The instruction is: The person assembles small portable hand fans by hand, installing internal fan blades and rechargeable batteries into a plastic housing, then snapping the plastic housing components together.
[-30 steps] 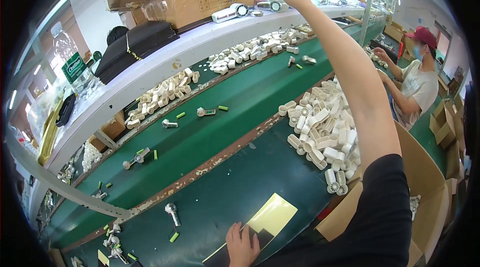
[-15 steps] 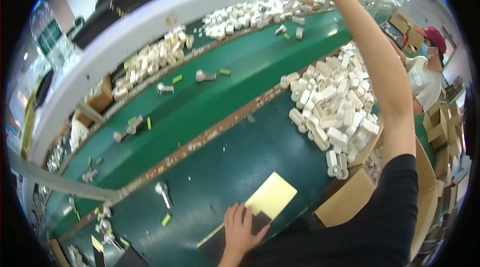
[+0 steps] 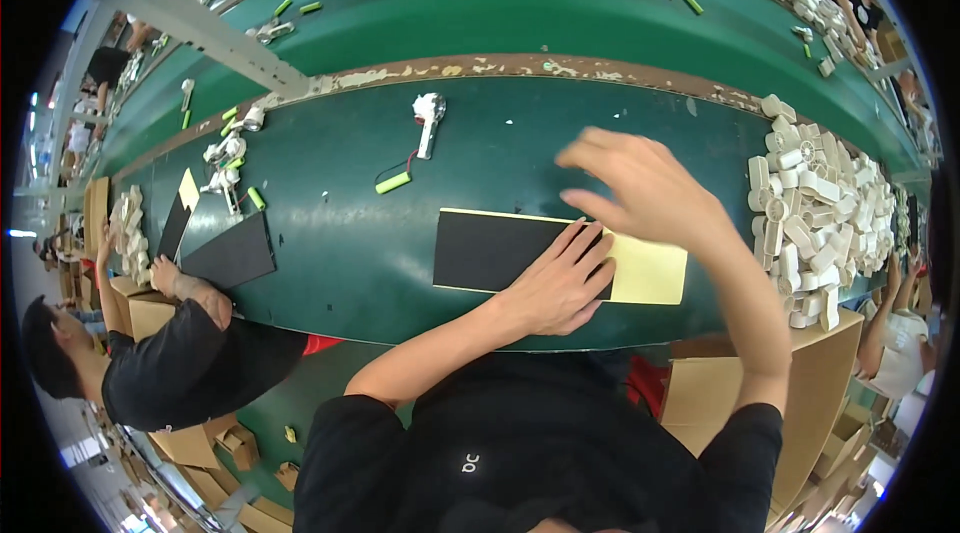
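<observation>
A yellow backing sheet [image 3: 650,271] with a black sheet [image 3: 490,251] over its left part lies on the dark green bench in front of me. My left hand [image 3: 560,283] lies flat across the right end of the black part, fingers stretched out. Above the right part of the sheet, my right hand [image 3: 640,183] is raised with thumb and fingers apart, slightly blurred, and nothing shows in it. Beyond the sheet lies a small white-and-silver assembly [image 3: 428,123], wired to a green battery cell [image 3: 393,183].
White plastic housings [image 3: 815,203] are heaped at the right, above a cardboard box [image 3: 820,383]. A conveyor belt [image 3: 560,23] carrying assemblies and green cells runs beyond the ledge. At the left, a co-worker [image 3: 165,363] handles black sheets [image 3: 232,251] beside a metal post [image 3: 215,28].
My right arm has come down from high over the far side to above the sheet. My left hand stays on the sheet. The view has swung left and downward.
</observation>
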Action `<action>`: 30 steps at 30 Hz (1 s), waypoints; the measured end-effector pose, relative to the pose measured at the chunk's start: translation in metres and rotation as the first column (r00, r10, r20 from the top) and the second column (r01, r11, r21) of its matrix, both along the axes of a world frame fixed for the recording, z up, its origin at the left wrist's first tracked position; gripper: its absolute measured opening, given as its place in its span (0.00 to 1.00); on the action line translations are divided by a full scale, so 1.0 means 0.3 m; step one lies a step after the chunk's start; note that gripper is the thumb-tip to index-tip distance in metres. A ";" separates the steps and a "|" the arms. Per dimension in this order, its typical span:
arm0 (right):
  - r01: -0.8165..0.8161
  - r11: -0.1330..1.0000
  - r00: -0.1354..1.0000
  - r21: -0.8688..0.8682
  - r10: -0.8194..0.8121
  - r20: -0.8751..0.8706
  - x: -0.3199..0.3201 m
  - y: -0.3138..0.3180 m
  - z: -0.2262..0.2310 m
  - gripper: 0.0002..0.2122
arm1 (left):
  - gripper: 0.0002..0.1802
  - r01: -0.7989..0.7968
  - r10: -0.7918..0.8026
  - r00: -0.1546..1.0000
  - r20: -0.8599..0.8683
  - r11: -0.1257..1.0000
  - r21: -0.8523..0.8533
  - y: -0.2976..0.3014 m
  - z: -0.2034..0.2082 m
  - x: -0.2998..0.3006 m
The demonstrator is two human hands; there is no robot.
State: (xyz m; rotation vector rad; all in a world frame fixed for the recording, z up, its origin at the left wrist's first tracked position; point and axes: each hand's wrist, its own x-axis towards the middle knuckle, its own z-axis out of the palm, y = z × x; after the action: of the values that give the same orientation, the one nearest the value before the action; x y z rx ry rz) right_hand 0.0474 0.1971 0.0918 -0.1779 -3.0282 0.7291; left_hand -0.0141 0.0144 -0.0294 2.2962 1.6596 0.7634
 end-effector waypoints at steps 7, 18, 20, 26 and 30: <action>0.084 0.995 0.906 -0.052 -0.098 -0.411 -0.487 -0.044 -0.371 0.20 | 0.34 0.018 -0.018 1.000 0.019 1.000 0.001 0.007 -0.029 0.007; 0.215 0.951 0.724 0.222 -0.002 -0.690 -0.460 -0.027 -0.511 0.06 | 0.30 0.061 -0.061 0.998 0.004 0.998 -0.009 0.036 0.056 0.018; 0.266 0.941 0.724 0.208 -0.052 -0.688 -0.353 -0.004 -0.465 0.07 | 0.30 0.119 -0.120 0.991 0.062 0.993 0.016 0.032 0.122 0.010; 0.491 0.869 0.745 -0.064 -0.457 -0.487 -0.071 0.022 -0.476 0.12 | 0.21 0.279 -0.336 0.924 0.181 0.918 0.283 0.273 0.331 0.191; 0.553 0.833 0.593 -0.020 -0.410 -0.693 -0.050 -0.015 -0.535 0.13 | 0.13 0.532 -0.555 0.830 0.046 0.815 0.229 0.497 0.296 0.461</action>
State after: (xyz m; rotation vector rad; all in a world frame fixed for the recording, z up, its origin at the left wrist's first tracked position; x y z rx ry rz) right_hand 0.0324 0.1926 -0.0686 -0.5706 -2.1586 0.3209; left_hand 0.1243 0.1634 0.0594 2.6183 0.8164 0.9277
